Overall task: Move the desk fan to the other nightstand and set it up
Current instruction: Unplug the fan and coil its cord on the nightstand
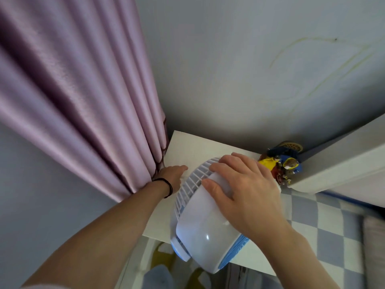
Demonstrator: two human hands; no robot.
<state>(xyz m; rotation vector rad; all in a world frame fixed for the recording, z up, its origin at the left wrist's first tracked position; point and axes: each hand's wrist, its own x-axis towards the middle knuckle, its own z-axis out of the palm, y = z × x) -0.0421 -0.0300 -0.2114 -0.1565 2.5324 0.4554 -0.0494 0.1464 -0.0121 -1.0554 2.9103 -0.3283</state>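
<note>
A white desk fan (205,232) with blue trim stands on the white nightstand (193,147), its grille facing away from me toward the wall. My right hand (243,190) lies over the top of the fan's housing, fingers spread across it and onto the grille. My left hand (173,174) reaches past the fan's left side, low over the nightstand top next to the curtain; its fingertips are partly hidden behind the grille. A dark band circles the left wrist.
A pink curtain (83,101) hangs at the left, touching the nightstand's edge. A colourful toy figure (281,163) sits at the nightstand's back right corner. A white headboard (343,159) and a blue checked bed cover (325,226) lie to the right. The grey wall is behind.
</note>
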